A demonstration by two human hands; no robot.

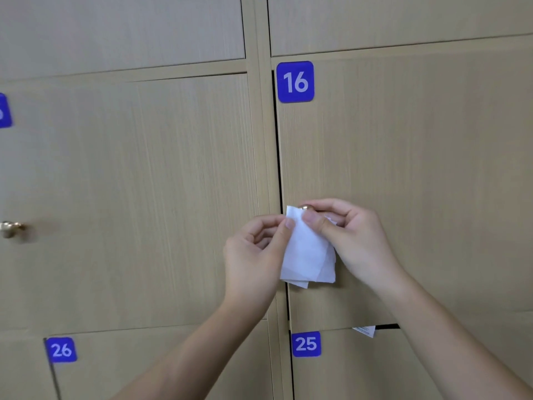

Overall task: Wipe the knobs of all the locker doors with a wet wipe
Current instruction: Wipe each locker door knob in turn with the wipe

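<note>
White wet wipe (307, 252) hangs at frame centre, pinched by left hand (253, 255) and right hand (350, 235) against brass knob (305, 208) of door 16 (403, 168). Second knob (10, 228) at left edge. Paper scrap (365, 331) in gap above door 25 (375, 368).

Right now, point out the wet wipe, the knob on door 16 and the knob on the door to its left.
wet wipe (307, 255), head view, middle of the hanging white sheet.
knob on door 16 (304, 208), head view, brass top showing above the wipe.
knob on the left door (8, 228), head view, brass ball.
</note>
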